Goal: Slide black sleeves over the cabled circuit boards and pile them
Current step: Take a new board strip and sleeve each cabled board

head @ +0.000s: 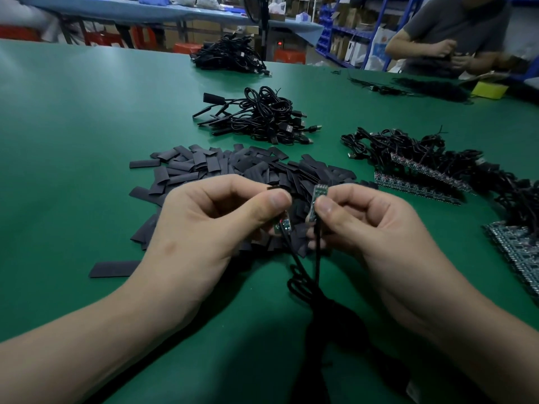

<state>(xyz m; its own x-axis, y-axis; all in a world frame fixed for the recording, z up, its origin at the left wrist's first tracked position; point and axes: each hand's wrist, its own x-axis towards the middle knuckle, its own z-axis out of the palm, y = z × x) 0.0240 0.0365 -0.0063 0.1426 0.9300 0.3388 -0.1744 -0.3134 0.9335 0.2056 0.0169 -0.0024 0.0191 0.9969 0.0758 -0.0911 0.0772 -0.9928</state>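
Green mat (73, 126) covers the whole bench, with blurry blue shelving (335, 39) way at the back.

So, close up: my left hand (210, 217) has thumb and forefinger pinched on a black sleeve (272, 187). Its top edge peeks out above the thumb. The green end of the first board (284, 225) sticks out underneath, red wire showing. How far that board sits inside, I can't tell, since my fingers hide it.

My right hand (370, 225) pinches the second board (318, 196) between thumb and forefinger. It's bare, roughly upright, and just beside my left thumb. Both cables (303, 281) hang down between my wrists into a dark tangle at bottom centre.

Right behind my knuckles is the heap of loose sleeves (233, 167), spread across the middle of the frame. One stray sleeve (113, 269) lies flat by my left wrist.

Further up, centre, sits the sleeved pile (262, 118), all coiled cables with USB plugs pointing right. Off to the right is the unsleeved bundle (423, 167), rows of green boards under knotted cable. More boards (519, 249) are stacked at the right edge.

Top centre there's a far cable heap (230, 56). In the upper right corner another person (455, 33) in a grey shirt is handling something dark, with a yellow block (490, 89) near them.
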